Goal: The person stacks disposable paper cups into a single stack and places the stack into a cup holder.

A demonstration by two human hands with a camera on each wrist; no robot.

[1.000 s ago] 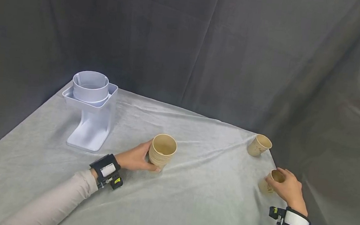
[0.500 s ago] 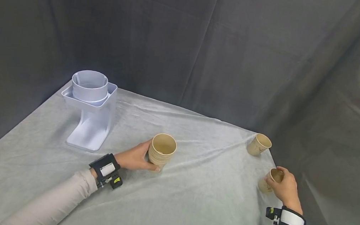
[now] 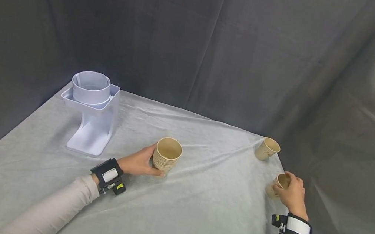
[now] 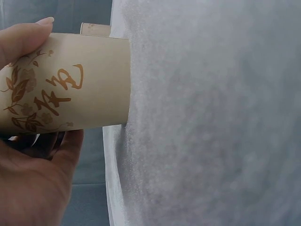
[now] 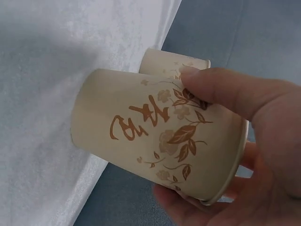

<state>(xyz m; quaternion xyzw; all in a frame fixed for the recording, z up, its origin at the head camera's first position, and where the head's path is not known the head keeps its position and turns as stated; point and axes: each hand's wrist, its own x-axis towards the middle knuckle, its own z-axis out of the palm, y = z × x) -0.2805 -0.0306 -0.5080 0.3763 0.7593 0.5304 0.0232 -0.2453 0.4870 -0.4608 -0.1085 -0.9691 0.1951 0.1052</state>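
Near the table's middle in the head view stands a stack of beige paper cups (image 3: 168, 154), nested and mouth up. My left hand (image 3: 140, 162) grips its side, thumb on the near side. In the left wrist view the lowest paper cup (image 4: 89, 89) shows brown leaves and lettering between thumb and fingers. By the table's right edge my right hand (image 3: 292, 194) holds a single paper cup (image 3: 271, 191) near its rim. The right wrist view shows this upright cup's base right at the cloth, with thumb (image 5: 221, 87) and fingers around its upper part.
Another paper cup (image 3: 266, 150) stands at the far right corner, beyond the right hand. At the back left is a white plastic stand (image 3: 88, 143) with a round white holder (image 3: 90, 90) on top. Grey curtains (image 3: 147, 35) rise behind the cloth-covered table (image 3: 199, 207).
The right hand and wrist have shifted slightly left, with the cup moving a little left too. The left hand keeps its grip on the stack. The whole view has drifted slightly.
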